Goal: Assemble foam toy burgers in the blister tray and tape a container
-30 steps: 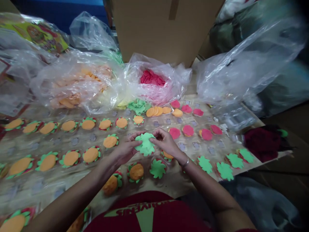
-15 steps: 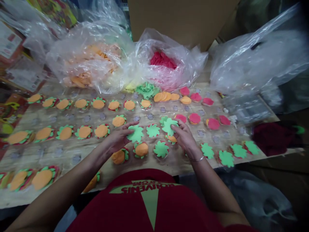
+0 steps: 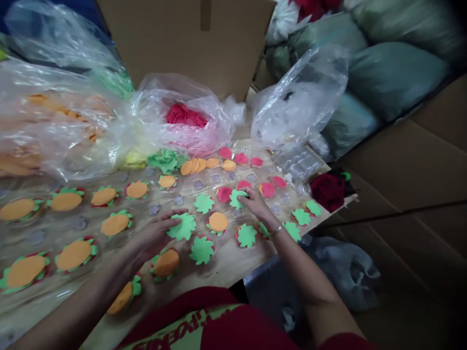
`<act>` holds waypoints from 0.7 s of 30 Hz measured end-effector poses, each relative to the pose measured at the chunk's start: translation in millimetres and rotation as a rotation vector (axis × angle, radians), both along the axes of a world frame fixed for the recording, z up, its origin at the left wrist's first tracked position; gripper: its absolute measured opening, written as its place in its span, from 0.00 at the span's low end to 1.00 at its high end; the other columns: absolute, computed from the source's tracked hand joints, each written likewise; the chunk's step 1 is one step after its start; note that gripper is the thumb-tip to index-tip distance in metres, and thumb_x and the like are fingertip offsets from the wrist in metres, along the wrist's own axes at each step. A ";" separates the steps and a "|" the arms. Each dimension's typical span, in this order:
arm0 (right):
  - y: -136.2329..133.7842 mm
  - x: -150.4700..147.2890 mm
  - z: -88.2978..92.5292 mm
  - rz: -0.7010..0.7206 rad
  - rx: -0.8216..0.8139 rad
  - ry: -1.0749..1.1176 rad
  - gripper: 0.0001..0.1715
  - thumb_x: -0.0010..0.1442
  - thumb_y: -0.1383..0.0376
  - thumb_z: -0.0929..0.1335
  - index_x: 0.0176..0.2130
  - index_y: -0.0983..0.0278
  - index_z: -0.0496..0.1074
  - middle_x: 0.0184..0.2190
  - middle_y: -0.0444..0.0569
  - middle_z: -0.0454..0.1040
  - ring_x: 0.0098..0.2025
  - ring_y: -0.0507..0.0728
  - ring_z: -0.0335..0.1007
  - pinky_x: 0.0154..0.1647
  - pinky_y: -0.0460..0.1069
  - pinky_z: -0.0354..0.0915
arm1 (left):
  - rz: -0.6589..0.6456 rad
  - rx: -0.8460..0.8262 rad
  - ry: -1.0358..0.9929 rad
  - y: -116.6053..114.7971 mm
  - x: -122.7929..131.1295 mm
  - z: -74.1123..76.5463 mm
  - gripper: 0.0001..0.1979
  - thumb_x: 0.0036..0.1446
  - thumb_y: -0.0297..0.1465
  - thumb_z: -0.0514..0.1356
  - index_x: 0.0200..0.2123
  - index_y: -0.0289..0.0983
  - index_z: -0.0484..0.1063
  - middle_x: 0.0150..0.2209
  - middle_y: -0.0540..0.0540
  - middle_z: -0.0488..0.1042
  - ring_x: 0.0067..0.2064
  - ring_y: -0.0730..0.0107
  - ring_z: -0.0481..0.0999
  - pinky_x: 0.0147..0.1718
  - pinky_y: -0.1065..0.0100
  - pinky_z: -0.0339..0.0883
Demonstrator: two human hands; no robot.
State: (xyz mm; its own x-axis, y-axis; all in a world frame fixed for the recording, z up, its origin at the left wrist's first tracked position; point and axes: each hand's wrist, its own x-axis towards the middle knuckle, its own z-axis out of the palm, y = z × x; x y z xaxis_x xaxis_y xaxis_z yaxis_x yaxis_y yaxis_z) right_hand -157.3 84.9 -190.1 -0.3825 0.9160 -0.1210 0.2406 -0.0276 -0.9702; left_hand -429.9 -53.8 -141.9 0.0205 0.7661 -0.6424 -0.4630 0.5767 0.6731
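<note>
My left hand (image 3: 160, 232) is closed on green scalloped, lettuce-shaped pieces (image 3: 183, 227), held above the table. Pinched in the fingertips of my right hand (image 3: 258, 208) is another green lettuce-shaped piece (image 3: 238, 198). This one sits just over or beside the pink discs (image 3: 224, 194); I cannot tell whether it touches them. Another green piece (image 3: 203, 203) lies between my hands, with an orange-topped burger-like stack (image 3: 218, 222) below it. Nearer my body are more stacks topped with green (image 3: 202, 249) and orange (image 3: 166, 262).
Rows of orange-topped stacks (image 3: 75, 254) fill the table's left. At the back are orange discs (image 3: 193, 166), a green heap (image 3: 167, 161) and a clear bag (image 3: 186, 116) of pink pieces. Clear plastic trays (image 3: 297, 163) and dark red cloth (image 3: 327, 190) lie right. A cardboard box (image 3: 175, 48) stands behind.
The view has turned to the right. My right hand has moved right, away from the left one, carrying a green piece to the pink discs. My left hand still holds green pieces.
</note>
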 end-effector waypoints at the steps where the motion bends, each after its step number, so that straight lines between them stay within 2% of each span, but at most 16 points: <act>1: 9.3 -6.4 -3.8 0.030 0.024 -0.013 0.14 0.50 0.61 0.68 0.37 0.66 0.70 0.30 0.43 0.72 0.30 0.51 0.66 0.32 0.45 0.63 | 0.000 0.003 0.001 7.9 6.9 1.3 0.16 0.51 0.21 0.61 0.45 0.33 0.73 0.38 0.40 0.77 0.32 0.66 0.78 0.30 0.68 0.75; 5: 30.4 -35.5 -16.2 0.163 0.043 -0.072 0.15 0.52 0.68 0.65 0.41 0.66 0.71 0.33 0.44 0.74 0.33 0.52 0.68 0.34 0.45 0.64 | -0.013 -0.024 -0.002 25.7 24.1 5.3 0.14 0.52 0.19 0.58 0.43 0.32 0.73 0.34 0.42 0.77 0.29 0.68 0.77 0.27 0.69 0.74; 9: 32.5 -47.4 -19.7 0.138 0.187 -0.275 0.12 0.52 0.73 0.64 0.39 0.65 0.71 0.34 0.45 0.74 0.36 0.53 0.69 0.37 0.46 0.63 | -0.026 -0.050 0.039 28.3 22.7 3.2 0.16 0.51 0.19 0.58 0.44 0.33 0.72 0.35 0.42 0.77 0.28 0.69 0.76 0.27 0.70 0.73; 12: 28.1 -48.4 -17.7 0.129 0.258 -0.404 0.13 0.54 0.73 0.64 0.40 0.64 0.70 0.33 0.45 0.74 0.35 0.54 0.69 0.35 0.46 0.61 | -0.031 -0.058 0.052 28.7 17.7 -4.3 0.17 0.51 0.19 0.58 0.45 0.34 0.73 0.34 0.43 0.77 0.28 0.69 0.76 0.27 0.70 0.73; 15: 21.5 -51.2 -14.8 0.126 0.369 -0.542 0.13 0.56 0.73 0.64 0.42 0.65 0.68 0.37 0.48 0.73 0.38 0.55 0.68 0.38 0.47 0.61 | -0.035 -0.050 0.022 32.1 17.3 -11.2 0.16 0.52 0.22 0.60 0.46 0.35 0.73 0.35 0.44 0.77 0.29 0.68 0.77 0.26 0.70 0.73; 19: 9.2 -56.0 -5.3 0.095 0.590 -0.745 0.11 0.59 0.71 0.64 0.44 0.67 0.68 0.44 0.57 0.68 0.46 0.59 0.64 0.45 0.51 0.61 | 0.001 -0.047 -0.071 41.0 22.9 -11.6 0.13 0.56 0.30 0.59 0.44 0.34 0.74 0.39 0.42 0.78 0.32 0.67 0.78 0.28 0.69 0.74; 21: 0.7 -57.3 2.3 0.069 0.650 -0.719 0.10 0.60 0.68 0.65 0.43 0.67 0.68 0.45 0.58 0.67 0.49 0.62 0.61 0.49 0.53 0.60 | 0.015 -0.032 -0.124 45.3 25.2 -9.7 0.14 0.58 0.35 0.58 0.43 0.33 0.74 0.40 0.40 0.77 0.33 0.64 0.78 0.29 0.67 0.74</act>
